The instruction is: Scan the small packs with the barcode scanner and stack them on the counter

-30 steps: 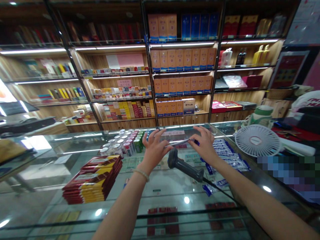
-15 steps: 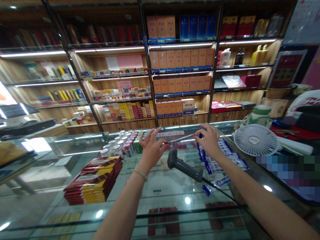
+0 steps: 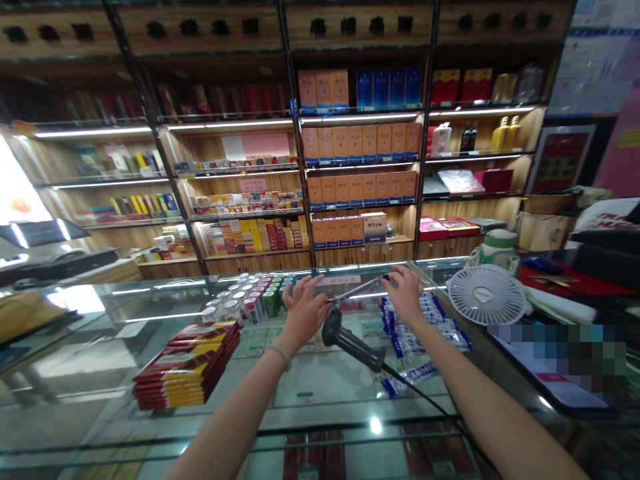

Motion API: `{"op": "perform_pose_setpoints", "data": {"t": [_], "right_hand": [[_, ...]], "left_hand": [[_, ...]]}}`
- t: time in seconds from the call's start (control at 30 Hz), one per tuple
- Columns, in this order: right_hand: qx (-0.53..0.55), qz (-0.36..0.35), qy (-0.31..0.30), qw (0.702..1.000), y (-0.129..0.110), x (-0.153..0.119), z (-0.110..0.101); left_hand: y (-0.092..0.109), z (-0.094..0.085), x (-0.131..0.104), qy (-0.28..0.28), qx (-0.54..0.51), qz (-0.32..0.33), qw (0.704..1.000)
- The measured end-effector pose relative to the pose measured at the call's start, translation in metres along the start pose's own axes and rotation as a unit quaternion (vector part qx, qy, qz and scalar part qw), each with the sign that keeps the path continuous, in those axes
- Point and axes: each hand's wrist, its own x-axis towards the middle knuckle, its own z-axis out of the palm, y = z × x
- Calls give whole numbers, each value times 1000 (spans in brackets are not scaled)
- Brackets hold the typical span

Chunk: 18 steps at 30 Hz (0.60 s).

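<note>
My left hand [image 3: 304,312] and my right hand [image 3: 406,295] pinch opposite ends of a thin, long packet [image 3: 356,289] with blue ends. Raised over the glass counter, it appears nearly edge-on, so its print cannot be read. Just below it sits a dark handheld barcode scanner [image 3: 356,343], its cable trailing to the lower right. Several blue-and-white packets [image 3: 425,333] lie beneath and beside my right hand. Left of my left forearm, red-and-yellow packets [image 3: 186,367] are piled in a stack.
Small lidded containers [image 3: 253,300] stand in rows behind the stack. A white round fan [image 3: 485,295] and a green-and-white flask [image 3: 497,250] occupy the right side. The glass counter [image 3: 320,383] shows red boxes inside. Shelves of boxed goods [image 3: 357,147] line the back wall.
The view has tilted up and shifted slightly, so the shelves and counter items sit lower in it. Both hands keep their pinch on the packet.
</note>
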Motion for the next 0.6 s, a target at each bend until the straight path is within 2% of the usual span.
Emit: {"op": "perform_pose_setpoints", "data": {"t": [0.13, 0.23, 0.3, 0.4, 0.6], "right_hand": [[8, -34, 11, 999, -6, -2, -3], [16, -60, 15, 998, -15, -3, -2], [14, -85, -1, 996, -25, -3, 1], [-7, -144, -66, 987, -45, -5, 7], [-97, -242, -175, 949, -99, -18, 31]], "left_hand": [[3, -17, 3, 3, 15, 0, 1000], [7, -37, -8, 25, 45, 1, 999], [10, -52, -22, 41, 60, -10, 997], [15, -74, -50, 61, 83, -40, 994], [19, -105, -105, 42, 127, -128, 983]]}}
